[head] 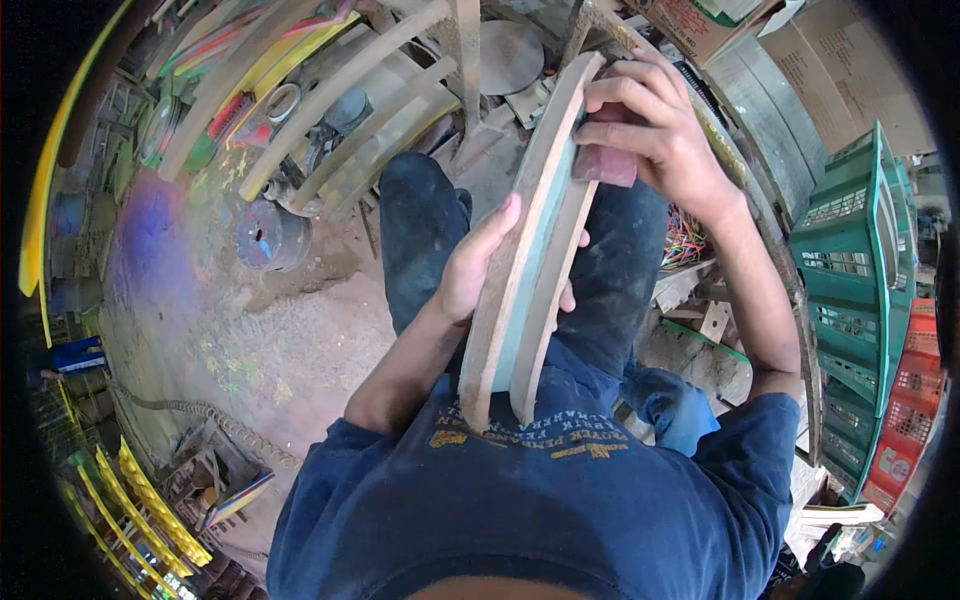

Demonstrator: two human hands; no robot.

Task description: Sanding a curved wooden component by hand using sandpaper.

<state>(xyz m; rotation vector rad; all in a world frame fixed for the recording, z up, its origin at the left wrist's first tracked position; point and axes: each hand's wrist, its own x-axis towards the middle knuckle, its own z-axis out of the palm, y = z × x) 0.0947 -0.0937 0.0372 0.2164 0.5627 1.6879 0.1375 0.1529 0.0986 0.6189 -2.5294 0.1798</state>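
A long, curved wooden piece (501, 277) with two pale rails and a light green strip between them stands tilted over my lap. My left hand (480, 255) grips it near the middle, thumb on the near rail and fingertips showing past the far rail. Near its upper end, my right hand (645, 127) holds a reddish block (607, 163), perhaps a sanding block, against the rail and the green strip. The block's upper part is hidden under my fingers. The lower end of the wooden piece lies close to my shirt.
Curved wooden slats (352, 97) stand at the upper left, near a round grey spool (274, 235) on the floor. Green plastic crates (840, 255) and a red crate (904, 412) line the right side. A coiled hose (217, 420) runs along the lower left.
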